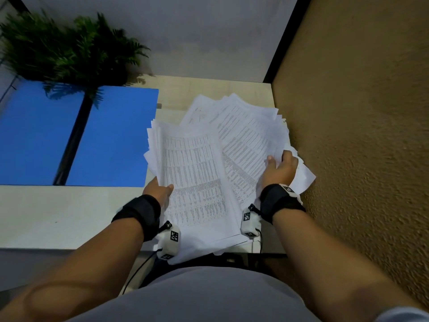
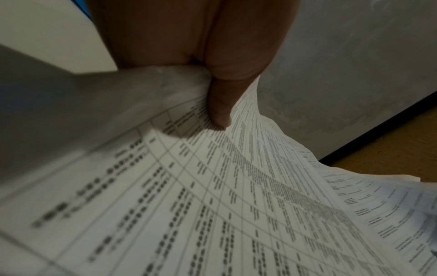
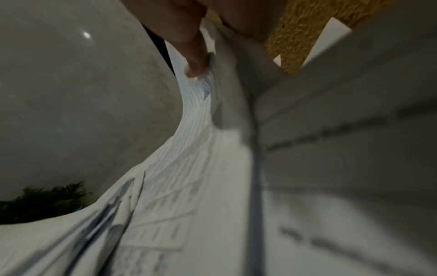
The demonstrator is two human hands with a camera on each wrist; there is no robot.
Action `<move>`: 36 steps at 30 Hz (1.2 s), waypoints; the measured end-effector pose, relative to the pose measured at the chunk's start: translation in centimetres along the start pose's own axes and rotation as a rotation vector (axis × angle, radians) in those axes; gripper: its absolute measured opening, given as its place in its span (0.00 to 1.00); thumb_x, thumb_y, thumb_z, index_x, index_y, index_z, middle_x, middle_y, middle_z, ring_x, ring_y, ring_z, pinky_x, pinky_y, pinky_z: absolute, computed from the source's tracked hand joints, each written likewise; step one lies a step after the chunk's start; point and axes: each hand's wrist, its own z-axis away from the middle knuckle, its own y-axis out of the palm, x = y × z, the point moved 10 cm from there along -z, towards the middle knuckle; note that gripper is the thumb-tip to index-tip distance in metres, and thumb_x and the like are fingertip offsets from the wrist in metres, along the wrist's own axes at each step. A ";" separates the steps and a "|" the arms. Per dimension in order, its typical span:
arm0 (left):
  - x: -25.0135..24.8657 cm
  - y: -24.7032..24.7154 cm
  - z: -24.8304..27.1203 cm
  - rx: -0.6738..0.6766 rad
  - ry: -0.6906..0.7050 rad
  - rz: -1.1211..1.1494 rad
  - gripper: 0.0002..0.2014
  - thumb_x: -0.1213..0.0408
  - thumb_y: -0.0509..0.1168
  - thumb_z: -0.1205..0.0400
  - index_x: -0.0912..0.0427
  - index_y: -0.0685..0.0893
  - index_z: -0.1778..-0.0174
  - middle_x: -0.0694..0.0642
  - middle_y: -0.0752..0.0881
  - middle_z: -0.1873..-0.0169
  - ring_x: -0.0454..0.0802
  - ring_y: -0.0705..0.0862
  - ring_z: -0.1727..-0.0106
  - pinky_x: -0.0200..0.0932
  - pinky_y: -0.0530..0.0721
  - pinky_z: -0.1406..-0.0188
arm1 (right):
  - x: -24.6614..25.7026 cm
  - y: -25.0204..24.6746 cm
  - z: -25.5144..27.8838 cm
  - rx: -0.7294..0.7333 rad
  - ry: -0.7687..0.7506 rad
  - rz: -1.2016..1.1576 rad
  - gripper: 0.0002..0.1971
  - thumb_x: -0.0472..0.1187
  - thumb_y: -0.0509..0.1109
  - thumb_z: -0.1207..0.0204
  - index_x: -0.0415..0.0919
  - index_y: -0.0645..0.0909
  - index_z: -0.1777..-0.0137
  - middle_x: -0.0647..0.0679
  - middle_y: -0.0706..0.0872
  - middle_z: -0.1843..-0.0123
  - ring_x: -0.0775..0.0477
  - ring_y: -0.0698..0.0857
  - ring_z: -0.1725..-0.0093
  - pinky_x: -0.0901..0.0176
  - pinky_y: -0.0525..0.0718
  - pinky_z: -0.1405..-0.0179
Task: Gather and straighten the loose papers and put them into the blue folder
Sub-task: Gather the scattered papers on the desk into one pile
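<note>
A fanned, uneven stack of printed white papers (image 1: 209,163) is held above the pale table (image 1: 58,214) between both hands. My left hand (image 1: 160,190) grips the stack's left edge, thumb on the top sheet; the left wrist view shows that thumb (image 2: 220,104) pressing on printed table rows (image 2: 236,205). My right hand (image 1: 279,167) grips the right edge, fingers curled round several sheets; in the right wrist view a fingertip (image 3: 196,65) pinches the bent papers (image 3: 189,149). The blue folder (image 1: 76,135) lies open and flat at the left, apart from the papers.
A green fern-like plant (image 1: 69,47) stands at the back left, overhanging the folder. A rough brown wall (image 1: 359,135) runs close along the right side of the papers. Bare pale tabletop lies in front of the folder. A grey wall (image 1: 185,31) stands behind.
</note>
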 end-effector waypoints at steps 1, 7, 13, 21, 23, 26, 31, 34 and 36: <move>0.0 0.0 0.0 -0.002 0.000 -0.012 0.17 0.67 0.64 0.17 0.61 0.77 0.31 0.60 0.84 0.45 0.59 0.82 0.48 0.47 0.79 0.48 | 0.0 0.3 0.1 0.014 -0.006 -0.032 0.06 0.33 0.68 0.22 0.37 0.78 0.46 0.48 0.75 0.45 0.49 0.77 0.47 0.64 0.76 0.40; 0.4 0.3 -0.4 0.005 -0.030 0.031 0.14 0.69 0.63 0.17 0.60 0.78 0.34 0.64 0.83 0.53 0.59 0.81 0.60 0.48 0.80 0.60 | -6.0 3.1 -0.3 0.222 0.436 -0.206 0.27 0.37 0.80 0.31 0.41 0.79 0.31 0.49 0.86 0.40 0.44 0.85 0.46 0.51 0.82 0.36; 0.3 0.1 -0.2 -0.021 -0.020 0.009 0.16 0.68 0.64 0.17 0.60 0.78 0.32 0.61 0.85 0.50 0.60 0.83 0.54 0.47 0.82 0.55 | -3.7 -0.7 -1.9 -0.038 0.375 -0.144 0.21 0.39 0.75 0.28 0.37 0.81 0.34 0.43 0.88 0.42 0.38 0.86 0.42 0.45 0.84 0.38; 0.3 0.3 0.3 -0.029 -0.044 0.098 0.15 0.70 0.65 0.18 0.60 0.80 0.35 0.59 0.86 0.44 0.61 0.85 0.47 0.52 0.83 0.41 | 5.7 -7.3 -2.7 -0.041 -0.007 0.161 0.12 0.45 0.69 0.23 0.37 0.84 0.47 0.38 0.89 0.53 0.37 0.88 0.51 0.53 0.82 0.52; 0.3 0.2 0.5 -0.042 -0.051 0.123 0.13 0.71 0.65 0.19 0.58 0.81 0.39 0.62 0.87 0.47 0.64 0.86 0.47 0.56 0.85 0.42 | 8.5 -9.1 -2.7 -0.087 -0.099 0.204 0.14 0.43 0.68 0.21 0.33 0.84 0.42 0.34 0.89 0.48 0.35 0.88 0.48 0.57 0.78 0.54; 0.1 0.1 0.7 -0.045 -0.041 0.125 0.13 0.72 0.67 0.20 0.57 0.82 0.40 0.64 0.88 0.45 0.66 0.86 0.44 0.61 0.84 0.38 | 12.2 -11.8 -2.3 -0.137 -0.199 0.208 0.16 0.43 0.68 0.21 0.31 0.83 0.41 0.30 0.88 0.46 0.34 0.88 0.46 0.57 0.76 0.55; -0.2 0.2 1.1 -0.015 -0.030 0.134 0.16 0.78 0.67 0.22 0.57 0.81 0.41 0.62 0.86 0.44 0.63 0.85 0.45 0.56 0.83 0.38 | 19.4 -16.7 -0.1 -0.359 -0.514 0.108 0.17 0.45 0.66 0.22 0.33 0.85 0.43 0.37 0.91 0.48 0.41 0.88 0.47 0.52 0.81 0.52; -0.5 -1.0 1.5 -0.023 -0.015 0.140 0.19 0.82 0.65 0.22 0.57 0.81 0.40 0.61 0.86 0.43 0.62 0.84 0.44 0.55 0.82 0.37 | 22.8 -18.3 2.2 -0.428 -0.624 -0.231 0.09 0.44 0.67 0.24 0.45 0.85 0.48 0.70 0.84 0.55 0.78 0.83 0.54 0.74 0.79 0.52; -0.4 -1.0 1.7 -0.019 -0.026 0.177 0.21 0.83 0.64 0.22 0.58 0.81 0.37 0.60 0.86 0.44 0.61 0.84 0.43 0.54 0.80 0.36 | 23.7 -18.5 1.9 -0.390 -0.607 -0.406 0.09 0.49 0.71 0.26 0.50 0.82 0.48 0.73 0.84 0.52 0.79 0.83 0.49 0.76 0.79 0.46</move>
